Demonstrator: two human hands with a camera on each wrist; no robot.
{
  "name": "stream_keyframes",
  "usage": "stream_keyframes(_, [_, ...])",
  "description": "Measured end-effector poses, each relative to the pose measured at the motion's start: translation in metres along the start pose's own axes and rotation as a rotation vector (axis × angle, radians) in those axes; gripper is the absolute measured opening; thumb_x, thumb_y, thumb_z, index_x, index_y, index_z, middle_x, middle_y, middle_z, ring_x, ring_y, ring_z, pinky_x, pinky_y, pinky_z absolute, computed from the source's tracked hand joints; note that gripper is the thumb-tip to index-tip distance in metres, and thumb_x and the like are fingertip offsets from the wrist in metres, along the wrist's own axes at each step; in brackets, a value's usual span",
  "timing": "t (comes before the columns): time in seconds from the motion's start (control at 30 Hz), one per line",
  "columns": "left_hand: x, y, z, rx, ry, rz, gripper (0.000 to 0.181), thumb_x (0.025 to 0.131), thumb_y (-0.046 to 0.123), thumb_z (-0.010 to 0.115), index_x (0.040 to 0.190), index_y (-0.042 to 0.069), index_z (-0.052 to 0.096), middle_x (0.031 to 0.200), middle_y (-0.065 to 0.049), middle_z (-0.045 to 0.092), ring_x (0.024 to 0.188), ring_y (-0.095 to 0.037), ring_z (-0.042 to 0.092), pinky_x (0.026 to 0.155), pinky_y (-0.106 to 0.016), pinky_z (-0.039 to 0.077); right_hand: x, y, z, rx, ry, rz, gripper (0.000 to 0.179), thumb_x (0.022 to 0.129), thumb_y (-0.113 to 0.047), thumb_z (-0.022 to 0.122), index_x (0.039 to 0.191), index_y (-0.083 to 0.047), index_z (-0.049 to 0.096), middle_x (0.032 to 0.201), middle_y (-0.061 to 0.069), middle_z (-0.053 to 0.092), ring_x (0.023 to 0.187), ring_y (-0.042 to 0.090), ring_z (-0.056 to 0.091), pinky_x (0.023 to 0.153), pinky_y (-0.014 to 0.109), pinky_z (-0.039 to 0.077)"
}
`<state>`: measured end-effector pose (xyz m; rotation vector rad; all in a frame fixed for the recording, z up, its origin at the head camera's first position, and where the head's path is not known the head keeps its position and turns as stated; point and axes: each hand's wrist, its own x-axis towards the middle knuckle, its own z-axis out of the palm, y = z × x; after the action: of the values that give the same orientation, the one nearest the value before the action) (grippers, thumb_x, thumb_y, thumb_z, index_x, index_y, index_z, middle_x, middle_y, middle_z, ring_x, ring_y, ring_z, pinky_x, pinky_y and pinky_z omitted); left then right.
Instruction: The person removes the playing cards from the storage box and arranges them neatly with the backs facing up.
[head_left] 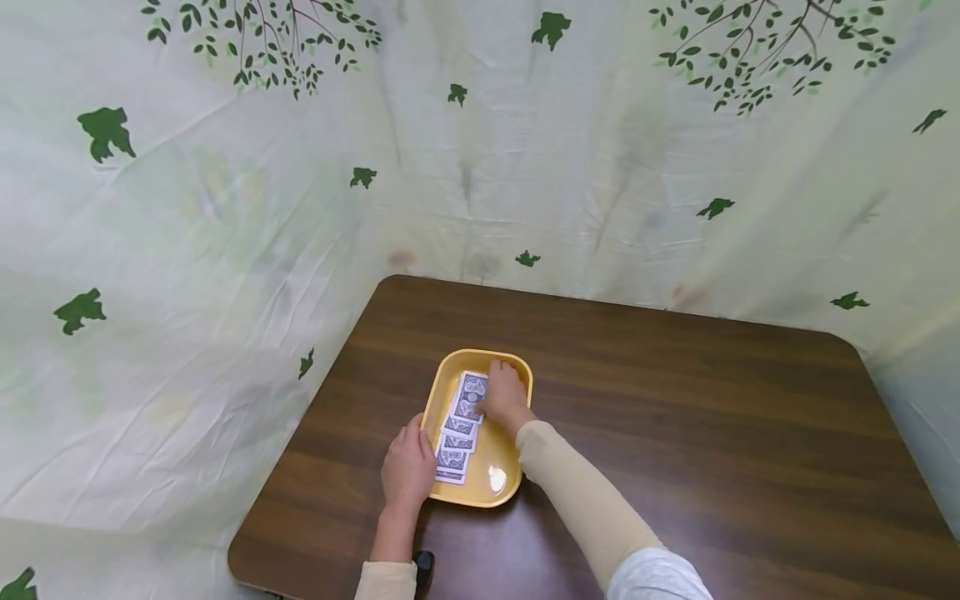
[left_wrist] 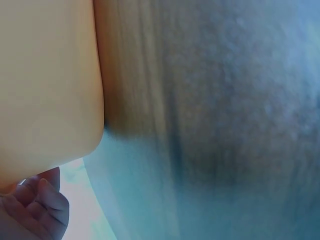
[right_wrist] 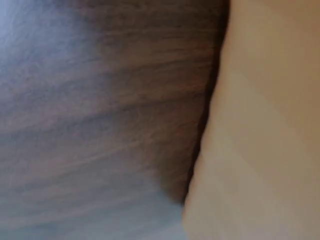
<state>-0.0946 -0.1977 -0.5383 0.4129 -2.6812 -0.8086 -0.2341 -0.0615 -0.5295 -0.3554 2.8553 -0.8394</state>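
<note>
A yellow tray (head_left: 498,454) with rounded corners lies on the brown table. Several blue-and-white patterned playing cards (head_left: 452,460) overlap in a slanting row along its left side, backs up. My left hand (head_left: 408,467) holds the tray's left rim from outside; its curled fingers (left_wrist: 50,205) show low in the left wrist view. Inside the tray, my right hand (head_left: 504,396) grips the far card (head_left: 471,392) at its right side, and the fingertips are partly hidden. The right wrist view has only a pale sleeve (right_wrist: 265,130) beside the table, with no fingers in sight.
The wooden table (head_left: 712,433) stretches widely to the right of the tray. A pale cloth (head_left: 480,192) with green leaf prints hangs behind and to the left. A small dark object (head_left: 424,567) shows beside the left sleeve.
</note>
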Motion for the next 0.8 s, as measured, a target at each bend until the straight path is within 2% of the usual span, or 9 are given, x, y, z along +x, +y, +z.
stream_keyframes(0.17, [0.0,0.0,0.0,-0.001,-0.011,-0.008,0.034,0.099,0.014,0.048,0.128,-0.001,0.056,0.109,-0.022,0.065,0.097,-0.043,0.061,0.081,-0.056,0.048,0.001,0.0,-0.001,0.116,0.085,0.031,0.024,0.083,-0.007,0.075,0.095,0.0,0.056,0.085,0.01,0.059,0.08,0.028,0.059,0.078,0.04,0.05])
stream_keyframes(0.3, [0.0,0.0,-0.001,0.004,-0.007,-0.008,0.033,0.099,0.013,0.048,0.128,-0.001,0.056,0.107,-0.022,0.065,0.096,-0.043,0.062,0.079,-0.056,0.048,0.0,-0.002,-0.004,0.219,0.132,0.052,0.012,0.085,-0.004,0.069,0.091,-0.002,0.059,0.082,0.01,0.062,0.078,0.028,0.059,0.074,0.04,0.05])
stream_keyframes(0.6, [0.0,0.004,0.002,0.01,-0.027,-0.011,0.034,0.099,0.013,0.049,0.129,-0.002,0.055,0.107,-0.023,0.064,0.095,-0.043,0.062,0.079,-0.056,0.049,0.001,-0.003,-0.018,0.4,0.233,0.054,0.008,0.085,-0.003,0.068,0.093,-0.006,0.067,0.079,0.003,0.062,0.074,0.019,0.057,0.07,0.032,0.047])
stream_keyframes(0.8, [0.001,0.003,0.0,0.005,-0.012,-0.001,0.035,0.099,0.013,0.048,0.129,-0.003,0.055,0.107,-0.024,0.064,0.095,-0.044,0.062,0.079,-0.056,0.049,0.0,-0.002,-0.035,0.537,0.278,0.039,0.012,0.087,-0.004,0.069,0.098,-0.004,0.072,0.082,0.006,0.069,0.077,0.02,0.062,0.07,0.032,0.049])
